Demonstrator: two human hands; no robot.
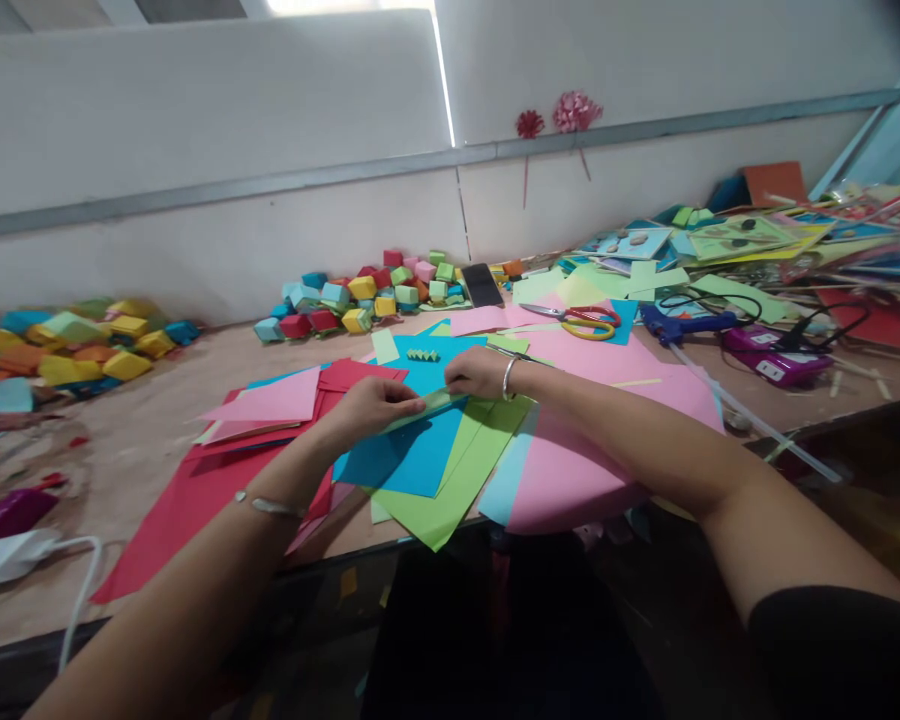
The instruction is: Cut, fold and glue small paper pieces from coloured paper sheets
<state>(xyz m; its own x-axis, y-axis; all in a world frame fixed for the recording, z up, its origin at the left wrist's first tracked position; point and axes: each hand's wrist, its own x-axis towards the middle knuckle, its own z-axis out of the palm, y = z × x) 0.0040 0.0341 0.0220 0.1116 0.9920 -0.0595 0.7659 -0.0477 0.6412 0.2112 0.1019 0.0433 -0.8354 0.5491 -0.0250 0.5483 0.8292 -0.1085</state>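
Head view: my worktable [210,350] runs along the wall, with a heap of paper cubes [360,292] standing at its back. A large pink sheet [577,470] lies on my right, a red sheet [184,510] on my left, and green sheets [474,470] between them, under a blue sheet [401,460]. Past my right wrist, a pair of scissors [568,318] rests on the paper. My left hand [375,408] has thumb and fingers drawn together in a pinch, and my right hand [476,373] is curled into a similar close grip. Between them they hold a pale green strip [436,400], slanting over the blue sheet. Just beyond it sits a small zigzag-folded piece [423,355].

I judge the step in hand to be handling this strip, perhaps aligning or folding it. Next, I think, calls for a steady left pinch while my right fingers press it neatly.
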